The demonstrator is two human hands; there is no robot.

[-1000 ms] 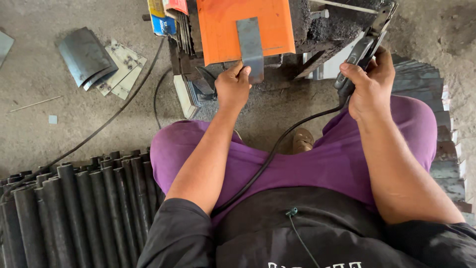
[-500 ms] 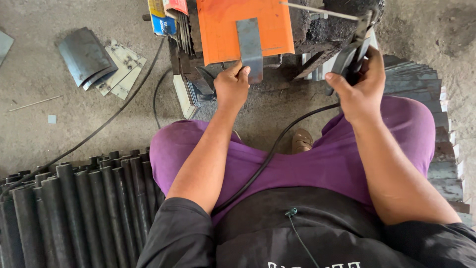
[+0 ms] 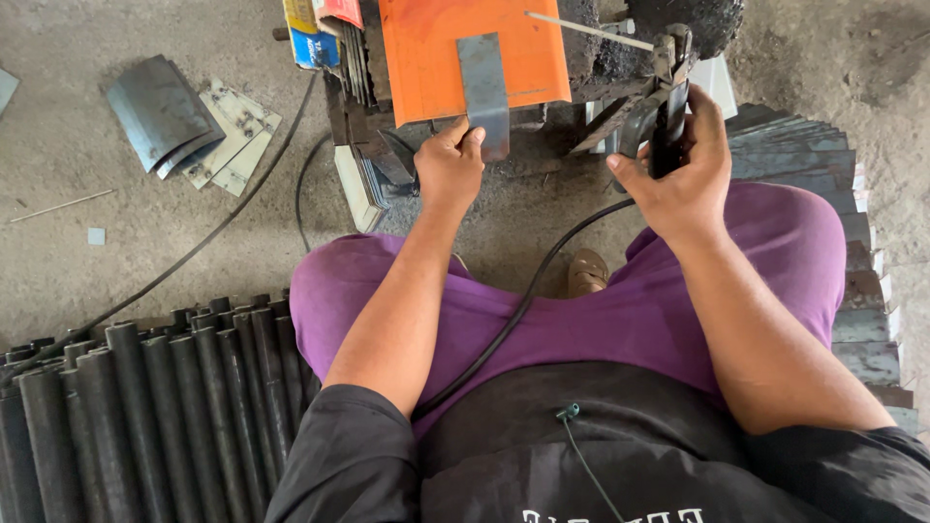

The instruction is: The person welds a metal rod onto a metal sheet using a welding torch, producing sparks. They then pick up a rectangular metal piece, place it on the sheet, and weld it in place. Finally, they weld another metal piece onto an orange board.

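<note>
Grey metal strip point(image 3: 483, 92), one, is pinched by the left hand point(image 3: 449, 167); one black electrode holder point(image 3: 668, 116) is gripped by the right hand point(image 3: 683, 179), fingers closed.

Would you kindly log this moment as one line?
left hand: holds metal strip | right hand: grips electrode holder | orange plate under strip

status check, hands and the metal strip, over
Left hand pinching grey metal strip on orange block. Right hand gripping electrode holder. Nothing between them.
</note>
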